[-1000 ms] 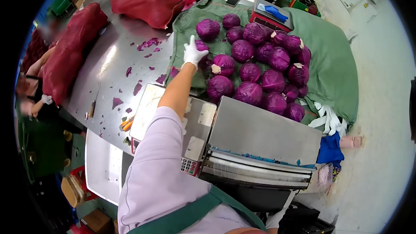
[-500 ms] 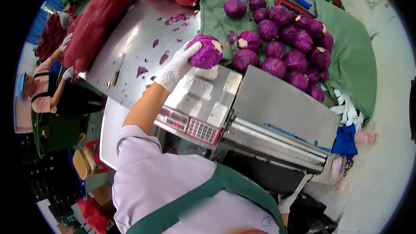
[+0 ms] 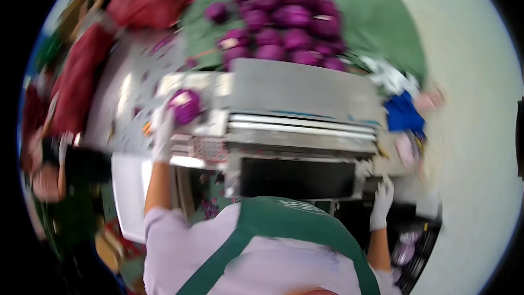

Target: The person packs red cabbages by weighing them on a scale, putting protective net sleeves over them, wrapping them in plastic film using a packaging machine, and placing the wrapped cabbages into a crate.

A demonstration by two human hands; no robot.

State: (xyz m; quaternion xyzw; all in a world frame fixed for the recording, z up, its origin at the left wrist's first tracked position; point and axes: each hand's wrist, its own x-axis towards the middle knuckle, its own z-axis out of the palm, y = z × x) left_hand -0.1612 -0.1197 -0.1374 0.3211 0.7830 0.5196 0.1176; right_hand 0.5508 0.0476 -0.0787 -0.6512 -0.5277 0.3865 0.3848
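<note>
My left hand, in a white glove, is at the left side of a red cabbage. Its thumb lies against the cabbage and the other fingers are blurred. The cabbage is over the plate of a weighing scale, whose keypad faces me. At the right end of a metal wrapping machine, my gloved right hand is raised with its fingers stretched out and nothing visible in them. Below it stands a black crate with wrapped purple pieces.
A pile of red cabbages lies on green cloth behind the machine. Red mesh sacks line the metal table's left edge. Another person stands at the left. A blue cloth hangs at the right.
My left hand has brought the cabbage down and toward me over the scale. My right hand has come into clear view beside the machine. The camera view has turned and is blurred.
</note>
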